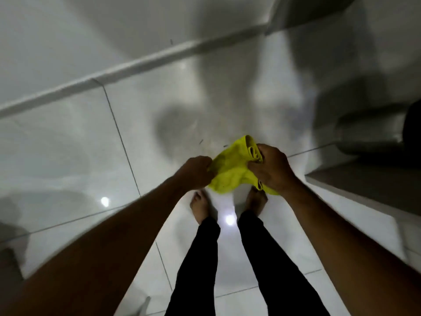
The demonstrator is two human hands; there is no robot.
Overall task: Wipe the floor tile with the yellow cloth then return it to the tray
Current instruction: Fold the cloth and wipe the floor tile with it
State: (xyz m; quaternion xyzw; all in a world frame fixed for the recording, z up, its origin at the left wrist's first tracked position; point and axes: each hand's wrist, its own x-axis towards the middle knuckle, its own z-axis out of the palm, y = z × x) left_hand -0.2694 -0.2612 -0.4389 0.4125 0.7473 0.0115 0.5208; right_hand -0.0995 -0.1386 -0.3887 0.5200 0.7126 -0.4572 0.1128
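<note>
A crumpled yellow cloth hangs in the air above the glossy white floor tile, stretched between both hands. My left hand pinches its left edge. My right hand grips its bunched right side, with folds sticking up past the thumb. Small dark specks lie on the tile just beyond the cloth. I see no tray.
My bare feet and black-trousered legs stand on the tile below the cloth. A white skirting and wall run across the back. A grey ledge and a dark rounded object stand at the right.
</note>
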